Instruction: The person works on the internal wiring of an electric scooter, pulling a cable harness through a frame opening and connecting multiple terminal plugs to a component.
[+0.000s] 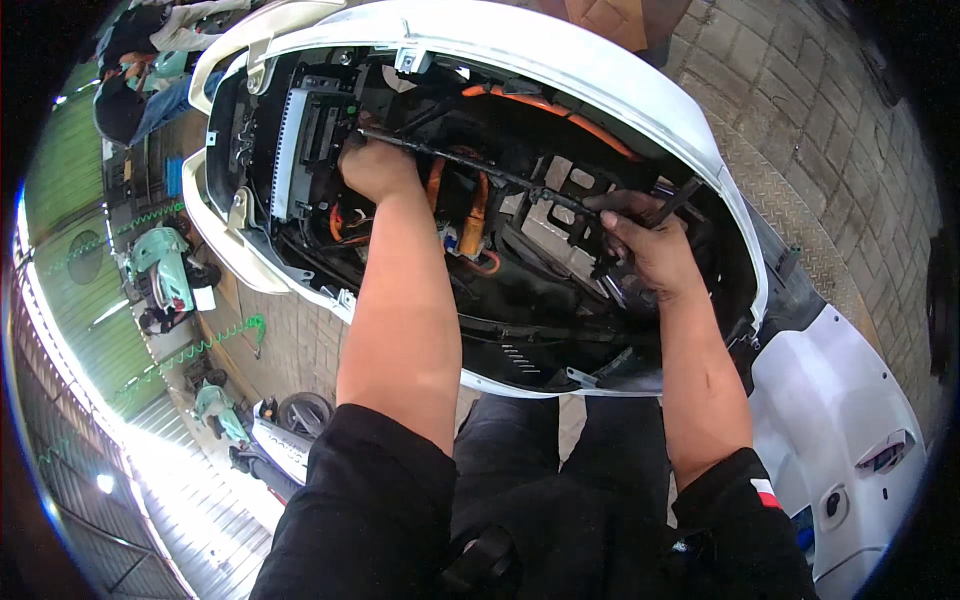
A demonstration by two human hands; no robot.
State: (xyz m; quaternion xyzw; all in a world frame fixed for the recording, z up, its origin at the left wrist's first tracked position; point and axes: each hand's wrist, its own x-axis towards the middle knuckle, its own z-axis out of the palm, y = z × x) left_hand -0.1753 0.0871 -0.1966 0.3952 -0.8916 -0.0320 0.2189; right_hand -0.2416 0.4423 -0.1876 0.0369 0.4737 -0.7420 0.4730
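Observation:
Below me is the open body [700, 140] of a white scooter with its black interior showing. My left hand [375, 165] is closed at the left end of a long black bar [470, 160] that crosses the compartment. Near the other end, my right hand [645, 240] has its thumb and fingers wrapped on a black part of or beside the bar; exactly which is unclear. Between my hands are orange cables [472, 215] and a silver perforated plate [550, 225]. A white slotted strip [288, 150] lies left of my left hand.
A white body panel [820, 400] lies at the lower right beside a tread plate [790, 200] on the paving. Another person [130, 90] is at upper left. Mint-green scooters [165, 275] and coiled green hoses [200, 345] are at the left.

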